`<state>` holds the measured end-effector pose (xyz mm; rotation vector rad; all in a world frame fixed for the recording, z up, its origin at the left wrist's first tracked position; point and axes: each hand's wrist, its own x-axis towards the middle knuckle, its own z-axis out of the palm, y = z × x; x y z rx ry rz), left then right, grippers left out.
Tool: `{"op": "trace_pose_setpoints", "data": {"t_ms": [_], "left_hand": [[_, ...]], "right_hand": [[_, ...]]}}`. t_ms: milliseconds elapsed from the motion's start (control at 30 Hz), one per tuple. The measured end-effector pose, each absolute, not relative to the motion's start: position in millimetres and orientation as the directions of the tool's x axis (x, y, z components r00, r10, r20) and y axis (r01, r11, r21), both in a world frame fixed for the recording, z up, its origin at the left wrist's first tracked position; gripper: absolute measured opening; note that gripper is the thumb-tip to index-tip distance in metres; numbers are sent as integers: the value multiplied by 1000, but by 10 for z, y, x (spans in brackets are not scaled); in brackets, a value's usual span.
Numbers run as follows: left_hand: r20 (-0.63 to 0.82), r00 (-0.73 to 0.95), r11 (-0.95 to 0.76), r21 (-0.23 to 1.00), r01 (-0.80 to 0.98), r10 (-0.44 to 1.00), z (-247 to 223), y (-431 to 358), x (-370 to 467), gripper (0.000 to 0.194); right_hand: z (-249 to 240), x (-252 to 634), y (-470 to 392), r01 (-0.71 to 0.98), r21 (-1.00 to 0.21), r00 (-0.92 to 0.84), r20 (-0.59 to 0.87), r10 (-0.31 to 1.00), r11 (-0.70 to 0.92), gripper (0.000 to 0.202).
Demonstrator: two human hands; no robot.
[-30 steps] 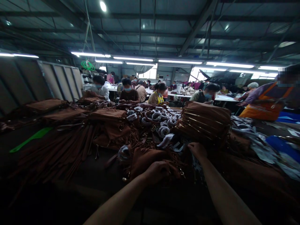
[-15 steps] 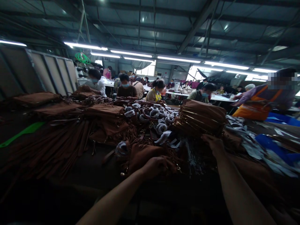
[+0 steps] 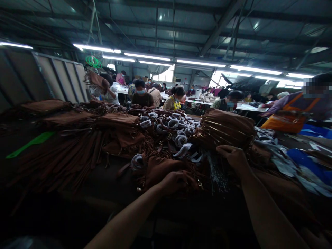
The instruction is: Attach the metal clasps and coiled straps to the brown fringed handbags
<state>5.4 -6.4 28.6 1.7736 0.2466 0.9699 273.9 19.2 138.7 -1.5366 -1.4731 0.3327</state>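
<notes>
My left hand [image 3: 174, 182] rests with curled fingers on the near edge of a brown fringed bag [image 3: 160, 170], which lies on the dark table in front of me. Its fingers are closed on the bag's edge. My right hand [image 3: 231, 154] is beside the lower front of a stack of brown bags [image 3: 225, 126] with gold zips, thumb and fingers pressed together; what is between them is too small to make out. Clear thin strands [image 3: 215, 173] lie between the hands. Wrapped strap rolls [image 3: 179, 140] are heaped behind the near bag.
Brown strips [image 3: 64, 160] and a green comb-like tool [image 3: 35, 143] lie at the left. More brown bags [image 3: 118, 119] are piled behind. Blue material [image 3: 306, 164] is at the right. A person in an orange apron [image 3: 287, 119] stands at the right; others sit beyond.
My right hand has moved slightly left and up along the stack's front. My left hand stays at the near bag. At the back left, a person has raised a brown bag.
</notes>
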Motion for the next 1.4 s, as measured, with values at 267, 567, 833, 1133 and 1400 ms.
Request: {"op": "trace_pose_setpoints", "data": {"t_ms": [267,567,833,1133,1400], "left_hand": [[405,651,-551,834,26,642,87,80,30,8],[430,647,-595,802,45,629,72,59,2,14],[363,642,-420,905,-69,675,39,131,-13,25],[306,640,-276,949,-151,705,196,34,-11,25],[230,615,-226,970,-86,754,177,25,-20,29]], "right_hand": [[341,1750,-926,689,-723,66,-2,998,-47,36],[213,1655,-847,740,-655,218,17,976,-154,33],[211,1574,-866,741,-654,235,35,971,-155,35],[106,1597,-875,551,-833,197,69,978,-52,42],[206,1551,-852,656,-752,156,212,965,59,37]]}}
